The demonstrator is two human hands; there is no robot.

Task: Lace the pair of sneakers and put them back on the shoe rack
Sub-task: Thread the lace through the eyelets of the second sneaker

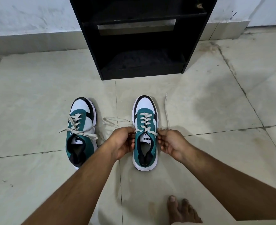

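Two teal, white and black sneakers stand on the tiled floor, toes pointing at the black shoe rack point(140, 38). The right sneaker point(145, 130) is laced up to its top eyelets. My left hand point(123, 142) pinches the left end of its cream lace point(146, 123) beside the collar, and my right hand point(170, 142) pinches the right end. One loose tail point(166, 109) runs forward on the floor to the right, another loops out to the left. The left sneaker point(81, 132) stands apart, its lace ends lying loose across the tongue.
The rack's bottom shelf point(142, 62) is open and dark, with nothing visible on it. A pale wall and skirting run behind it. My bare foot point(181, 210) rests on the floor at the lower right.
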